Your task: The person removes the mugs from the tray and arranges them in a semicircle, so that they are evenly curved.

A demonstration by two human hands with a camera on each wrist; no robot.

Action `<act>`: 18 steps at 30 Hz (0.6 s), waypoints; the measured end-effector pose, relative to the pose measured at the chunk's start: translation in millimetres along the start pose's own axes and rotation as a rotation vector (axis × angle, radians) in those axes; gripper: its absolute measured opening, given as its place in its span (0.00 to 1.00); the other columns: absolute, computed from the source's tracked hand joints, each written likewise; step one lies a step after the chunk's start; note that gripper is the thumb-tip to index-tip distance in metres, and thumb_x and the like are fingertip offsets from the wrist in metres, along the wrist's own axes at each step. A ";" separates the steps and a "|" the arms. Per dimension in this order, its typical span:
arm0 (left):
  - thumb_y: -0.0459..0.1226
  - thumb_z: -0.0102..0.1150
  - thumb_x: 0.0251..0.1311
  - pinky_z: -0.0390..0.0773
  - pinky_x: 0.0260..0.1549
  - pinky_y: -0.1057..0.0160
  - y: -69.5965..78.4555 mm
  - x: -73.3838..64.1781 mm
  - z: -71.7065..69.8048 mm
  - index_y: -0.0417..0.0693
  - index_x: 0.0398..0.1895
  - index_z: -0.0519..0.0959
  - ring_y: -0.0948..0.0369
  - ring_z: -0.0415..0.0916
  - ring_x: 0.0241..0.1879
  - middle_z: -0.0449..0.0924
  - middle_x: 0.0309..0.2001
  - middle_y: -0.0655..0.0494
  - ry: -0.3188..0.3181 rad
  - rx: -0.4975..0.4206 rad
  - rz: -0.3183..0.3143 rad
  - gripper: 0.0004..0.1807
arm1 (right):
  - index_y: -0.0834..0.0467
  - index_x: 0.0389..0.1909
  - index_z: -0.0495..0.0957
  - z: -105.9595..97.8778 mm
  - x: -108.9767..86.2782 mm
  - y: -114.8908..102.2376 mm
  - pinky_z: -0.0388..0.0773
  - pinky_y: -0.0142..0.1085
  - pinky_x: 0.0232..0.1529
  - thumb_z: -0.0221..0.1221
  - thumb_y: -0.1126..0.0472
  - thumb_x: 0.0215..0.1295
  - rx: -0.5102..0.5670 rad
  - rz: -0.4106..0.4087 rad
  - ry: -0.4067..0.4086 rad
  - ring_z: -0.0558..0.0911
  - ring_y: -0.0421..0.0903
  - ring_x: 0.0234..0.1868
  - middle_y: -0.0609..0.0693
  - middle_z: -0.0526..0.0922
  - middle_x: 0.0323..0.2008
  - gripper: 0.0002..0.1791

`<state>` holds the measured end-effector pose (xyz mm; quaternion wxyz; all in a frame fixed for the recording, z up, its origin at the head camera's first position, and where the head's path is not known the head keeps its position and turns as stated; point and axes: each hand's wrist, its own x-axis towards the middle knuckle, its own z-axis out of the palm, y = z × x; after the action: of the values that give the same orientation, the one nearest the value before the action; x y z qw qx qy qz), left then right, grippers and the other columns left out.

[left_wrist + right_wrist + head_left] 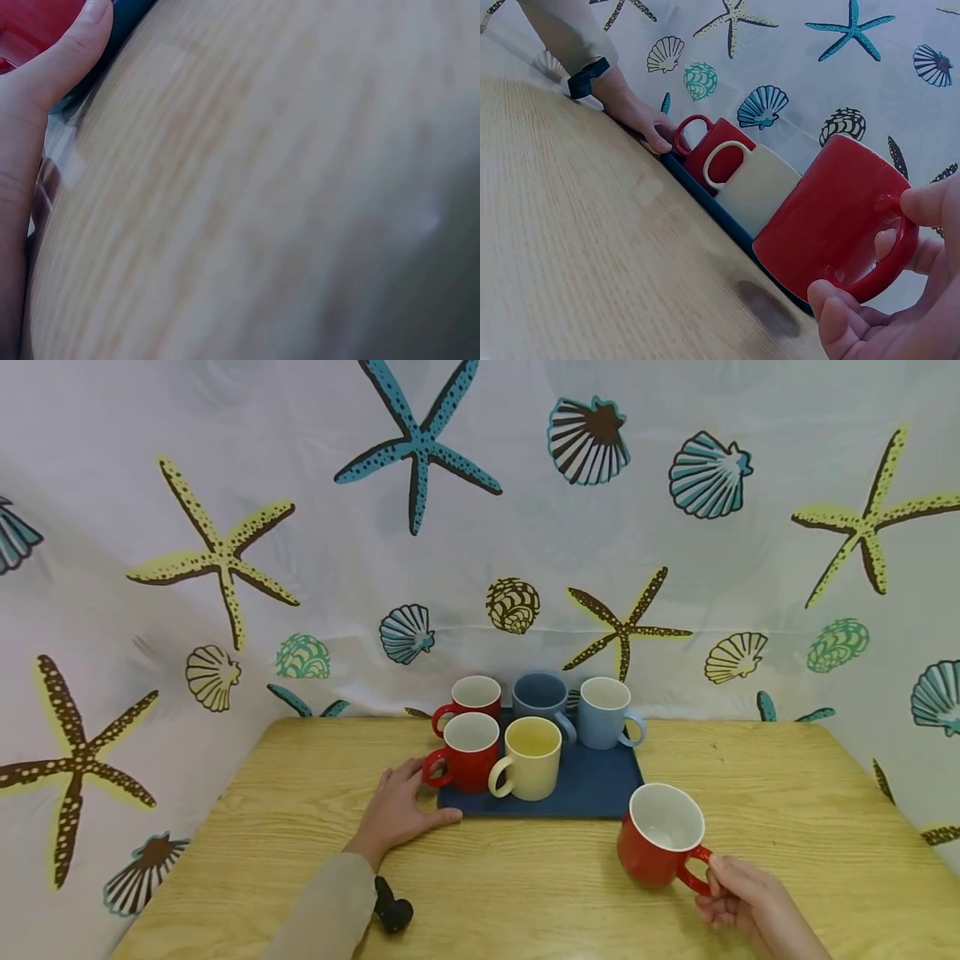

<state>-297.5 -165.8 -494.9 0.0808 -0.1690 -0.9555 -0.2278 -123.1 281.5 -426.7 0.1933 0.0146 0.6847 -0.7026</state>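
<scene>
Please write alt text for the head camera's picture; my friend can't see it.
A right hand holds a red mug by its handle over a wooden table. A left hand rests at the near left corner of a blue tray bearing two red mugs, a cream mug, a dark blue mug and a light blue mug. Starfish-and-shell cloth hangs behind.

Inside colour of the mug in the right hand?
White; the mug is red outside. Head view shows the inside best.
</scene>
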 end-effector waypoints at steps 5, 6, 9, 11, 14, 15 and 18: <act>0.73 0.56 0.37 0.46 0.63 0.39 2.3 0.0 -0.1 0.53 0.64 0.69 0.49 0.57 0.64 0.63 0.64 0.49 0.010 -0.005 0.003 0.51 | 0.56 0.26 0.69 0.4 -9.0 4.7 0.75 0.35 0.35 0.38 0.51 0.75 0.002 0.006 -0.013 0.77 0.46 0.32 0.52 0.76 0.30 0.20; 0.73 0.56 0.37 0.46 0.63 0.40 2.5 0.4 0.1 0.53 0.63 0.69 0.49 0.58 0.64 0.64 0.64 0.49 0.012 -0.007 0.005 0.51 | 0.56 0.26 0.69 0.8 -11.3 5.7 0.75 0.35 0.35 0.39 0.50 0.75 0.008 0.018 -0.006 0.77 0.46 0.32 0.52 0.76 0.30 0.20; 0.72 0.56 0.38 0.46 0.63 0.40 2.8 1.8 0.2 0.53 0.63 0.69 0.49 0.57 0.64 0.64 0.64 0.49 0.013 -0.004 0.009 0.51 | 0.56 0.26 0.70 2.2 -18.7 9.6 0.76 0.37 0.37 0.42 0.49 0.73 0.032 0.050 0.024 0.77 0.47 0.32 0.51 0.75 0.28 0.19; 0.73 0.55 0.38 0.46 0.63 0.40 2.8 2.8 0.1 0.53 0.64 0.69 0.49 0.57 0.64 0.63 0.64 0.50 0.009 0.000 0.007 0.51 | 0.56 0.26 0.70 3.0 -23.1 12.3 0.77 0.37 0.38 0.44 0.48 0.72 0.056 0.078 0.042 0.77 0.47 0.33 0.50 0.74 0.29 0.19; 0.73 0.55 0.38 0.45 0.63 0.40 2.8 4.1 -0.1 0.53 0.64 0.69 0.49 0.55 0.65 0.63 0.65 0.50 0.003 0.003 0.001 0.52 | 0.57 0.26 0.70 4.5 -27.8 16.8 0.77 0.37 0.38 0.46 0.47 0.71 0.064 0.103 0.078 0.76 0.47 0.34 0.50 0.73 0.29 0.20; 0.73 0.55 0.38 0.45 0.63 0.40 2.8 4.6 -0.2 0.53 0.64 0.69 0.49 0.55 0.65 0.63 0.65 0.50 0.004 0.003 0.000 0.52 | 0.57 0.26 0.69 5.0 -29.1 18.2 0.77 0.37 0.38 0.47 0.46 0.70 0.057 0.106 0.089 0.76 0.47 0.34 0.50 0.73 0.29 0.20; 0.73 0.55 0.38 0.45 0.63 0.40 2.6 6.7 0.5 0.54 0.64 0.68 0.49 0.56 0.65 0.63 0.64 0.50 0.010 0.002 0.006 0.51 | 0.58 0.25 0.69 5.8 -31.9 22.1 0.77 0.34 0.35 0.47 0.46 0.69 0.029 0.105 0.108 0.76 0.46 0.33 0.51 0.73 0.28 0.21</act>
<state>-302.9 -161.4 -492.8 0.0866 -0.1706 -0.9549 -0.2272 -85.7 284.2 -438.3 0.1925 0.0912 0.6823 -0.6994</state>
